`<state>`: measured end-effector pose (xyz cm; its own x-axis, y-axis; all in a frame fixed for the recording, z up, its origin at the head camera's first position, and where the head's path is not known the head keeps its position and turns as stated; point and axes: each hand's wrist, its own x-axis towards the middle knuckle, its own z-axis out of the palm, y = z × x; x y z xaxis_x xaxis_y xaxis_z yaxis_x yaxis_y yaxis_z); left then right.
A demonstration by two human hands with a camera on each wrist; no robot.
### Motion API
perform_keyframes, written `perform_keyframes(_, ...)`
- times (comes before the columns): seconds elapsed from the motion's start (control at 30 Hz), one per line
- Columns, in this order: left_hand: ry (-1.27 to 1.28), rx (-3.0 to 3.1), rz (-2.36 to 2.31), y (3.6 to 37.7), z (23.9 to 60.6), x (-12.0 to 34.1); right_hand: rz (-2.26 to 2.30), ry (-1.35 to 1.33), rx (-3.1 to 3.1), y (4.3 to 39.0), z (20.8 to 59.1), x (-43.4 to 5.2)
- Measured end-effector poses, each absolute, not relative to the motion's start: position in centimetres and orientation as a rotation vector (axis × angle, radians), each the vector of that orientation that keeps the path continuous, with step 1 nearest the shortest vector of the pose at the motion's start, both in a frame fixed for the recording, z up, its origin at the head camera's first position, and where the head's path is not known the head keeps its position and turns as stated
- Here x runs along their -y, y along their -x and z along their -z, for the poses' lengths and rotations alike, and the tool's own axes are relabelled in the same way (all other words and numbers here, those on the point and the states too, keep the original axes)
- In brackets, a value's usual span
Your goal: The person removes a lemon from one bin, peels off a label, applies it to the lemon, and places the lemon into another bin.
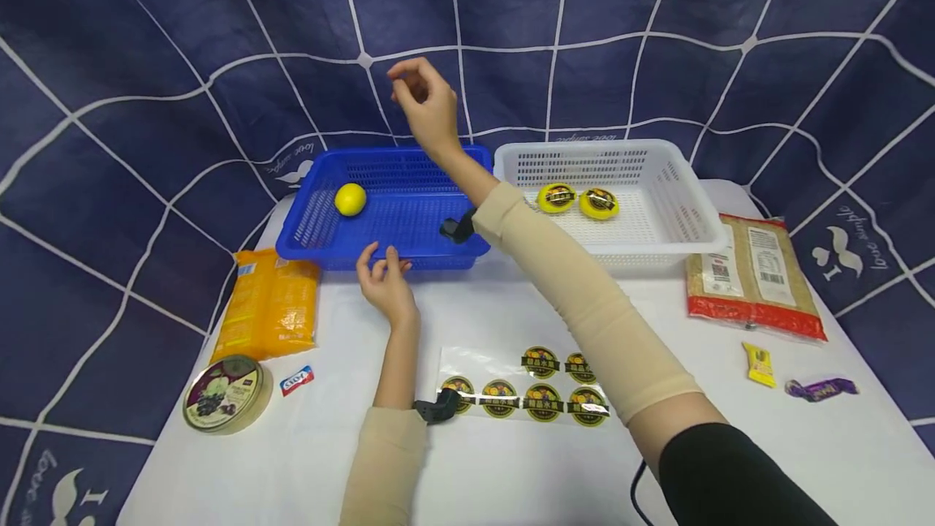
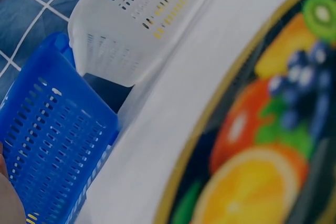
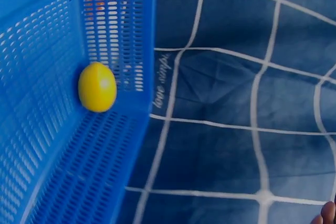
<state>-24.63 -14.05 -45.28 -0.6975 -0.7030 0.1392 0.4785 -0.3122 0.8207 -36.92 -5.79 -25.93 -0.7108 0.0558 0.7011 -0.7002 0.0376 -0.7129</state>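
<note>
A blue basket (image 1: 409, 226) holds one yellow lemon (image 1: 351, 199) near its left end. My left hand (image 1: 387, 291) is at the basket's front rim, palm turned up and fingers loosely bent; its fingertips overlap the rim in the head and right wrist views. Raised above the back of this basket is my right hand (image 1: 429, 104), its fingers bent with no object visible in them. Below my left wrist lies a clear sheet of round fruit stickers (image 1: 499, 398), seen very close in the left wrist view. A white basket (image 1: 679, 226) contains two yellow fruits (image 1: 557, 197) bearing such stickers.
To the left are an orange bag (image 1: 270, 311), a round tin (image 1: 226, 394) and a small red-and-blue wrapped candy (image 1: 296, 381). On the right lie a bag of grain (image 1: 756, 274), a yellow packet (image 1: 760, 364) and a purple candy (image 1: 821, 390). A checked cloth (image 1: 555, 39) hangs behind.
</note>
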Motion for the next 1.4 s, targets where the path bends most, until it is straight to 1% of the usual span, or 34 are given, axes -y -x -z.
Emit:
perform_keyframes(0.07, -0.320, 1.162, 2.042, 24.7, 45.5, 14.0, -1.710, -0.661, 1.837, 38.5, 27.1, 7.3)
perform_keyframes(0.2, -0.321, 1.154, 2.033, 24.1, 45.6, 13.8, -1.637, -0.752, 2.044, 40.2, 29.7, 9.9)
perform_keyframes(0.37, -0.332, 1.168, 2.012, 22.9, 45.7, 14.1, -1.486, -0.863, 2.262, 41.2, 33.0, 12.9)
perform_keyframes(0.57, -0.309, 1.229, 1.952, 21.6, 45.1, 14.8, -1.254, -0.957, 2.451, 42.3, 35.8, 15.3)
perform_keyframes(0.7, -0.297, 1.281, 1.918, 21.1, 44.6, 14.9, -1.202, -0.956, 2.577, 42.7, 37.5, 15.9)
perform_keyframes(0.87, -0.271, 1.306, 1.901, 21.5, 44.5, 14.5, -1.208, -0.958, 2.712, 43.3, 39.4, 16.1)
perform_keyframes(1.1, -0.253, 1.322, 1.872, 21.7, 44.7, 14.5, -1.218, -1.088, 2.846, 43.8, 40.6, 16.9)
perform_keyframes(1.3, -0.259, 1.305, 1.860, 22.6, 46.5, 14.6, -1.089, -1.234, 3.005, 43.9, 41.2, 17.3)
perform_keyframes(1.4, -0.264, 1.298, 1.842, 22.9, 46.8, 14.7, -1.044, -1.274, 3.105, 44.8, 42.0, 17.6)
